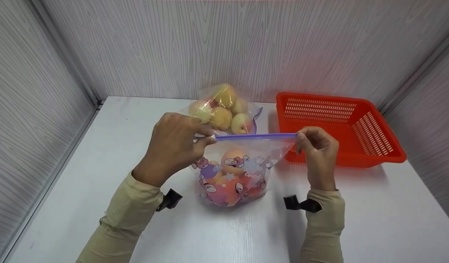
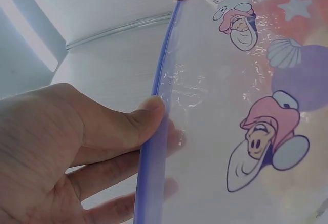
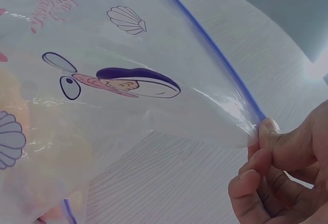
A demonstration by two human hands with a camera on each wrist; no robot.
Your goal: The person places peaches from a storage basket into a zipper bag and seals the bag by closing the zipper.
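Observation:
A clear zip bag (image 1: 230,179) printed with shells and cartoon figures stands on the table, with orange and reddish round fruit inside. Its purple zip strip (image 1: 257,136) is stretched level between both hands. My left hand (image 1: 177,142) pinches the strip near its left end; in the left wrist view the thumb (image 2: 151,112) presses on the strip, with fingers behind the film. At the opposite end, my right hand (image 1: 319,153) pinches the top corner of the bag between thumb and fingers, as the right wrist view also shows (image 3: 277,162).
Behind the held bag lies another clear bag (image 1: 224,109) of yellow-orange fruit with a purple edge. A red plastic basket (image 1: 337,159) with slotted sides stands at the back right of the white table (image 1: 224,237). Pale wood-grain panels (image 1: 224,47) enclose the back and sides.

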